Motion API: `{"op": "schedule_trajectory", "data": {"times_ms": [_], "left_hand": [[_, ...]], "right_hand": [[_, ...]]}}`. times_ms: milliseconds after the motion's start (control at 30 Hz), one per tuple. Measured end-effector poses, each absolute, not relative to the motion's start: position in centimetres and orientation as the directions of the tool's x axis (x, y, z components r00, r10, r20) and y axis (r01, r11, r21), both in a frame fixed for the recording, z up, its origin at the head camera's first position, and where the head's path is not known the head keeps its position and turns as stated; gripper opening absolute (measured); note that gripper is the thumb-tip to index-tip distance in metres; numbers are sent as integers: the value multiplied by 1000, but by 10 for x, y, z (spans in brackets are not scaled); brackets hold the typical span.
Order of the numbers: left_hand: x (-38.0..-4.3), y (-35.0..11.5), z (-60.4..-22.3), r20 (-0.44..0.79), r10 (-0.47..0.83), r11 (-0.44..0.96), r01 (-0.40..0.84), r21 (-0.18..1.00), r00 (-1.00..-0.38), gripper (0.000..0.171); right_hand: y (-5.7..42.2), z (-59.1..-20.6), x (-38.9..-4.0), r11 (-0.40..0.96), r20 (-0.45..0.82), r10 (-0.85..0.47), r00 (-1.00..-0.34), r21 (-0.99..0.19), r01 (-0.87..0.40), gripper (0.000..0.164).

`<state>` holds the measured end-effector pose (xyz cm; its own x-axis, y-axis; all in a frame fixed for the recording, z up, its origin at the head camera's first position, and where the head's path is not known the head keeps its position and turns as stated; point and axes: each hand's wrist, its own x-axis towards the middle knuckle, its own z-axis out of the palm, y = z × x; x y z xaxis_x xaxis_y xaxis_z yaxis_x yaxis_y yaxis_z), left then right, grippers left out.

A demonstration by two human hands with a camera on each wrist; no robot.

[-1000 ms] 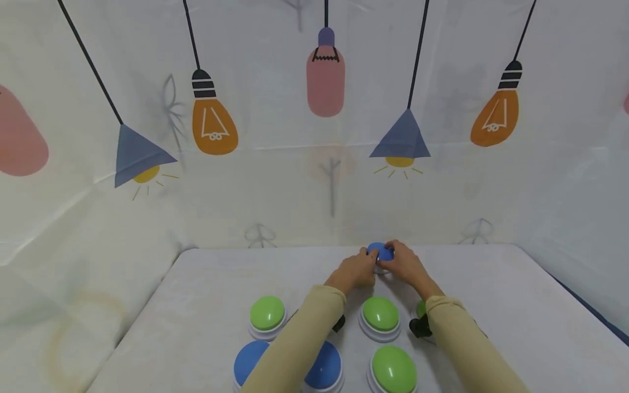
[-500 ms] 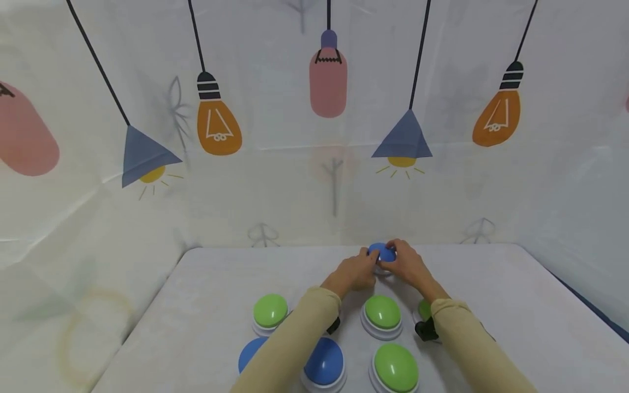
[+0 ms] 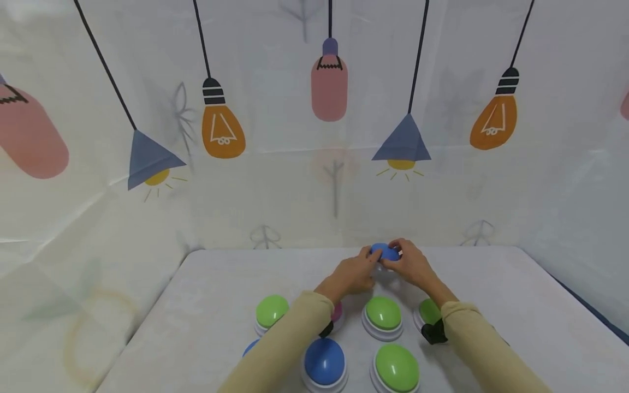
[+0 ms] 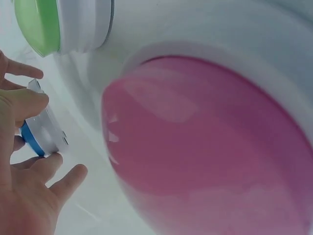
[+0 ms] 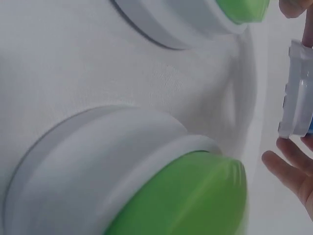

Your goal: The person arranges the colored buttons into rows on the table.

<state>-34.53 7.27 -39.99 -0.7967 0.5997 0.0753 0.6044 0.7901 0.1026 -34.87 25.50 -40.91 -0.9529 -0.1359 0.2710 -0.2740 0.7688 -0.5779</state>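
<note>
At the far side of the white table, both hands hold one blue push button (image 3: pixel 385 252), a blue dome on a white base. My left hand (image 3: pixel 354 275) pinches it from the left, with thumb and fingers at its edge. From the right, my right hand (image 3: pixel 413 267) grips the opposite edge between thumb and fingers. The left wrist view shows the button's white base (image 4: pixel 48 128) turned on its side between the fingers. In the right wrist view the same base (image 5: pixel 297 93) is cut off by the frame's edge. A pink button (image 4: pixel 205 142) sits close under the left wrist.
Green buttons (image 3: pixel 383 313) on white bases stand in rows on the white table (image 3: pixel 221 284). A blue button (image 3: pixel 324 361) is in the near row; another (image 3: pixel 249 347) is mostly behind the left sleeve. A sheet printed with lamps (image 3: pixel 295 191) hangs behind the table.
The held blue button has tilted and shifted slightly right between both hands. The left forearm has moved left, so the pink button shows. The head view has shifted a little.
</note>
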Motion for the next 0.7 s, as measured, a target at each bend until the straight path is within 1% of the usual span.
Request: {"op": "schedule_trajectory", "data": {"times_ms": [200, 467, 700], "left_hand": [[-338, 69, -402, 86, 609, 782, 615, 100, -789, 78], [-329, 65, -402, 122, 638, 764, 645, 21, -760, 74], [-323, 65, -397, 135, 655, 751, 660, -8, -743, 73]], "right_hand": [[255, -409, -339, 738, 264, -134, -955, -617, -274, 52], [254, -410, -328, 723, 262, -108, -959, -642, -256, 51], [255, -402, -320, 725, 274, -99, -957, -639, -258, 51]]}}
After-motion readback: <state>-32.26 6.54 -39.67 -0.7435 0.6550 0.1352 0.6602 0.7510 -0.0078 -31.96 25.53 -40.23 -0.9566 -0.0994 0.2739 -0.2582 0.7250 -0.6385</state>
